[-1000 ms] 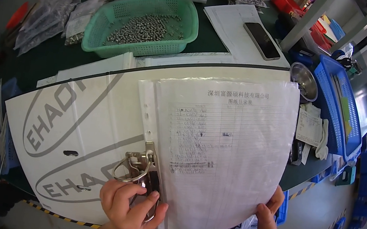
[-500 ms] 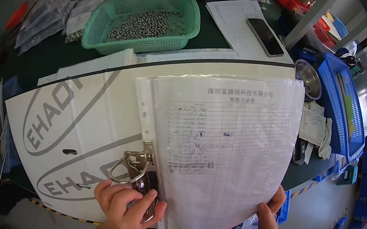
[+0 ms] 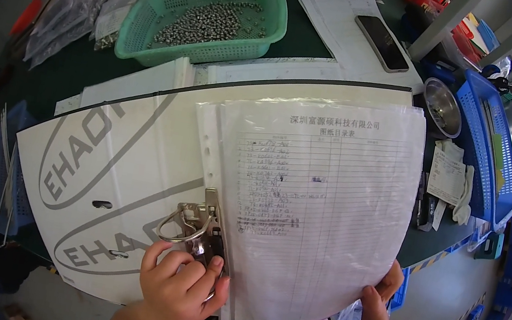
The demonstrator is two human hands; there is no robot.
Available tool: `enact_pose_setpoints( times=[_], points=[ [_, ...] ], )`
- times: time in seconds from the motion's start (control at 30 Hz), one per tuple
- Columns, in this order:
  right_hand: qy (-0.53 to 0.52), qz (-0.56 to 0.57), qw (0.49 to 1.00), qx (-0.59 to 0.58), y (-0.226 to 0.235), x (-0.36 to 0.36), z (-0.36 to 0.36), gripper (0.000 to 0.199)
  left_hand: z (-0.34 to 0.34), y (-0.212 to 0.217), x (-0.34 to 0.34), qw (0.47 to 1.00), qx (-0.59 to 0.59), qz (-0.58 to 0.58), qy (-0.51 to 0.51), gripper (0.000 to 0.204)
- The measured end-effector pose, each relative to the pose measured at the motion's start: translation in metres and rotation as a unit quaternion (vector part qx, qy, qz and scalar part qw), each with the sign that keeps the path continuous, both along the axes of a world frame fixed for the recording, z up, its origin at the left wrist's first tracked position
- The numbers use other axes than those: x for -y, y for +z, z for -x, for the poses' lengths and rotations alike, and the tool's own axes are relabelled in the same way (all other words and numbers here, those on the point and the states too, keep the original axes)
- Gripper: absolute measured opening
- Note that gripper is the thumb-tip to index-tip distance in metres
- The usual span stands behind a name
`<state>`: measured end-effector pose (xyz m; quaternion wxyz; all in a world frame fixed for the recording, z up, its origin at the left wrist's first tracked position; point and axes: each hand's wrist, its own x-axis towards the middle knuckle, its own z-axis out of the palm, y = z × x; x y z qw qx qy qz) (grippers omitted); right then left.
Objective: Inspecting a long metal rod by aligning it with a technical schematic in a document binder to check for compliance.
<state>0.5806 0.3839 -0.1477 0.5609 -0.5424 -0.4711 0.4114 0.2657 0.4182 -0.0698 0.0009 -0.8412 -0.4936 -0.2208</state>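
Observation:
A white lever-arch binder (image 3: pixel 126 158) with grey printed ovals lies spread open before me. On its right side is a stack of plastic sleeves (image 3: pixel 320 260), the top one holding a ruled sheet with handwritten lines. The metal ring mechanism (image 3: pixel 188 223) sits at the sleeves' left edge, its curved ring showing. My left hand (image 3: pixel 179 283) is closed at the lower end of this mechanism, fingers curled round its lever, which is mostly hidden. My right hand (image 3: pixel 381 298) grips the lower right edge of the sleeves, thumb on top; its other fingers are partly hidden.
Behind the binder stands a green basket (image 3: pixel 270 32) of small metal parts. A phone (image 3: pixel 381 43) rests on papers (image 3: pixel 330 9). To the right are a metal bowl (image 3: pixel 442 107), a blue basket (image 3: pixel 478 144) and a glove (image 3: pixel 464 197). Bagged parts (image 3: pixel 72 18) lie at far left.
My left hand has shifted slightly up and its fingers are curled further over the lever. My right hand keeps its hold. The whole view has shifted a little.

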Motion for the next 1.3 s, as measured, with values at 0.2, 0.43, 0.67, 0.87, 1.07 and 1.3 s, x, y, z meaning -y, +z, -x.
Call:
enact_pose_setpoints(
  times=[0.2, 0.43, 0.67, 0.87, 1.07, 1.3],
  points=[
    [-0.009, 0.016, 1.000, 0.006, -0.002, 0.005, -0.001, 0.058, 0.003, -0.004, -0.002, 0.999, 0.040, 0.010, -0.003, 0.019],
    [-0.008, -0.012, 1.000, 0.007, -0.003, 0.003, 0.001, 0.061, 0.007, -0.003, 0.002, 0.962, 0.262, 0.072, 0.001, 0.040],
    [-0.004, -0.017, 1.000, 0.010, 0.000, -0.001, 0.005, 0.061, 0.004, 0.000, 0.005, 0.979, 0.185, 0.060, 0.068, 0.050],
    [-0.004, -0.013, 1.000, 0.007, 0.000, -0.001, 0.004, 0.060, -0.002, 0.008, 0.005, 0.917, 0.337, 0.200, 0.069, 0.038],
    [0.001, -0.009, 1.000, -0.003, 0.003, -0.004, 0.007, 0.059, 0.001, -0.006, 0.007, 0.897, 0.414, 0.145, 0.047, 0.035],
    [0.011, -0.025, 1.000, 0.005, -0.002, -0.004, 0.003, 0.056, -0.007, -0.005, 0.012, 0.853, 0.493, 0.169, 0.039, 0.037]
  ],
)
